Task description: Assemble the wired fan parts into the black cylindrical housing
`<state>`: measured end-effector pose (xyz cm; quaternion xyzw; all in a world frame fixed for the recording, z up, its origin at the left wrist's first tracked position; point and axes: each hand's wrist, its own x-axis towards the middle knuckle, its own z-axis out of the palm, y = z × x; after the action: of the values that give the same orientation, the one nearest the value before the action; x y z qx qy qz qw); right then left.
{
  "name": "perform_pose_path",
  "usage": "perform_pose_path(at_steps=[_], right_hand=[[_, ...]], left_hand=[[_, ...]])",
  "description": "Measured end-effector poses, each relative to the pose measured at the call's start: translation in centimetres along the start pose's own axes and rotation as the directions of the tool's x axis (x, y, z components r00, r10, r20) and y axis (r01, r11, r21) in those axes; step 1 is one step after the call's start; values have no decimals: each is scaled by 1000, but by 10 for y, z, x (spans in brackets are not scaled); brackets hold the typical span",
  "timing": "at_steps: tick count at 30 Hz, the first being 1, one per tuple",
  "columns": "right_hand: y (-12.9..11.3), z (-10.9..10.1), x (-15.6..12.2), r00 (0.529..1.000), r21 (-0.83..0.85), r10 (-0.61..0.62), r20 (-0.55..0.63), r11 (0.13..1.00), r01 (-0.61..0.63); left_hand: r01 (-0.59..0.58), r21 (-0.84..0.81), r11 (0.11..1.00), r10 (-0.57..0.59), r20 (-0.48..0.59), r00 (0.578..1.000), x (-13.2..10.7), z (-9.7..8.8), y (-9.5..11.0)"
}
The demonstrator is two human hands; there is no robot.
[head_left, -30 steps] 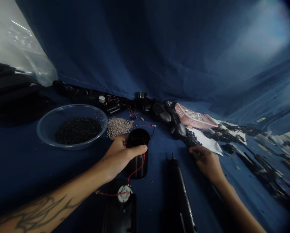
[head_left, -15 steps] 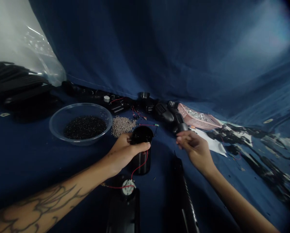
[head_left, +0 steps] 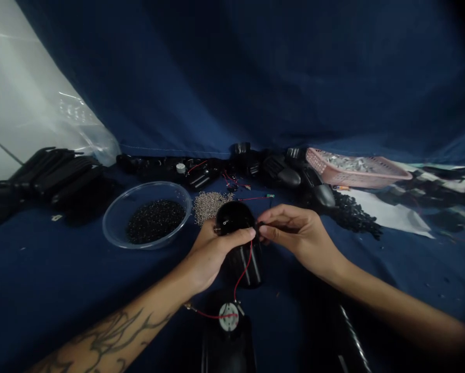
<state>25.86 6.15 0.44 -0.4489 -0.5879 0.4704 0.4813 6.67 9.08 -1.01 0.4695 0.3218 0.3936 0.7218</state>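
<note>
My left hand (head_left: pixel 212 254) is wrapped round a black cylindrical housing (head_left: pixel 240 243) that stands on the blue cloth. A red wire (head_left: pixel 242 272) runs from its rim down to a small round motor (head_left: pixel 228 317) on a black part below. My right hand (head_left: pixel 294 233) is at the housing's right rim, thumb and fingers pinched on a tiny dark piece that I cannot make out.
A clear bowl (head_left: pixel 117 220) of black granules sits left, with a heap of small silver pieces (head_left: pixel 211 202) beside it. Black plastic parts (head_left: pixel 279 171), a pink basket (head_left: pixel 356 171), white paper (head_left: pixel 388 212) and a black screwdriver (head_left: pixel 349 336) lie around. Stacked black casings (head_left: pixel 53 173) are far left.
My right hand has moved left from the paper and dark pile to the housing's rim, pinched shut. The left hand keeps its grip. The camera view has shifted.
</note>
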Motion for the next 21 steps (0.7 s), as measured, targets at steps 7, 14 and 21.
perform_pose_path(at_steps=[7,14,21], right_hand=[[-4,-7,2,998,77,55,-32,996,-52],[1,-9,5,990,234,73,118,967,-99],[0,-10,4,958,340,182,222,906,-251]], left_hand=[[37,-40,998,-40,-67,997,5,0,0],[95,-78,992,-101,-78,992,9,0,0],[183,-93,979,-184,-3,983,8,-3,5]])
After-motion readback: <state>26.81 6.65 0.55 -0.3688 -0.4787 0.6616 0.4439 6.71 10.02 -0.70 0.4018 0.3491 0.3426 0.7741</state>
